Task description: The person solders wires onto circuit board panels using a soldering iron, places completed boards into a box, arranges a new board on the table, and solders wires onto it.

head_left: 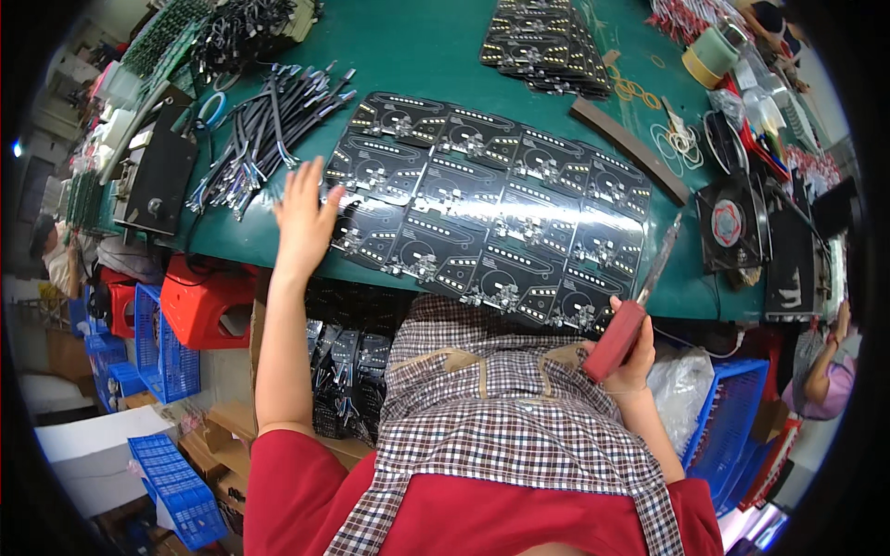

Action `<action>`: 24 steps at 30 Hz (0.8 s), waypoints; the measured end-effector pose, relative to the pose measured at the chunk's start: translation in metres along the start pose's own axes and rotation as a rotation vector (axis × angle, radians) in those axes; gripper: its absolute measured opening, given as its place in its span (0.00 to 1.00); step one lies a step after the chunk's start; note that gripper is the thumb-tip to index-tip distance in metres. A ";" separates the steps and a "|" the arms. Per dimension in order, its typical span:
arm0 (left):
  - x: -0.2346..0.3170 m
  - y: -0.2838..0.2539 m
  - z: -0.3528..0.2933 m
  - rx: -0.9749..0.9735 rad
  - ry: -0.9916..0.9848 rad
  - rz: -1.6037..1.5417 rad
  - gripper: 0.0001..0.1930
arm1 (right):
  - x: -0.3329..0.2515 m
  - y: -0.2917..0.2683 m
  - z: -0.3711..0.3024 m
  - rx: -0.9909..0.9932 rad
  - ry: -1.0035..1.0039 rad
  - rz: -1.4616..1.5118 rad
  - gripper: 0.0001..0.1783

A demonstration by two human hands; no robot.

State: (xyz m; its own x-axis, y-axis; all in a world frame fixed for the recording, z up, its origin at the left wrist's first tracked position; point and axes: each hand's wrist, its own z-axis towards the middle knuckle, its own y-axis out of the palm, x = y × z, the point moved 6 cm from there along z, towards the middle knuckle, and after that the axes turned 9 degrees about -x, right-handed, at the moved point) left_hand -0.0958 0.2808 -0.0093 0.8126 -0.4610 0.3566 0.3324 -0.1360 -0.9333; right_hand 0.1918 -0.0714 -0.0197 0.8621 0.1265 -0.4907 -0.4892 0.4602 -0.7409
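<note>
Boards (496,208) laid in rows on counter (399,56) | left hand (308,218) spread at their left edge | right hand (638,363) wrapped around red-handled iron (617,339) | advisable: steady boards, keep tip (676,225) off left hand

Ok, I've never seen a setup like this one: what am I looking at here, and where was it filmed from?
There is no machine doing the handling: these are a person's own bare hands. The single picture comes from a wide fisheye camera on the person's head, looking down, so straight edges bend and the picture's left is the person's left.

On the green table lie rows of black circuit boards. Beyond them are a stack of boards and a grey bar; to the left is a bundle of cables.

The left hand is spread and holds nothing, beside the boards' left edge. The right hand grips a red-handled soldering iron, its tip pointing away from the person.
</note>
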 end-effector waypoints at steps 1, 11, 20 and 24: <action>0.010 0.005 0.000 -0.034 0.044 -0.031 0.28 | 0.000 0.000 0.000 -0.013 0.036 0.036 0.60; 0.049 0.008 -0.012 -0.017 0.068 -0.034 0.27 | 0.002 -0.005 0.004 -0.024 -0.034 0.040 0.58; 0.182 0.014 -0.025 -0.337 0.384 0.284 0.33 | 0.001 -0.024 0.001 0.100 0.002 0.051 0.62; 0.166 0.032 0.007 -0.115 0.204 0.292 0.31 | 0.002 -0.026 -0.003 0.100 -0.042 0.020 0.62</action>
State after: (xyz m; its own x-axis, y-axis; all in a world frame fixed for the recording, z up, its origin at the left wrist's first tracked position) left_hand 0.0533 0.2061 0.0209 0.7495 -0.6583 0.0698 0.0355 -0.0653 -0.9972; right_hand 0.2055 -0.0855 -0.0024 0.8582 0.1721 -0.4836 -0.4923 0.5425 -0.6807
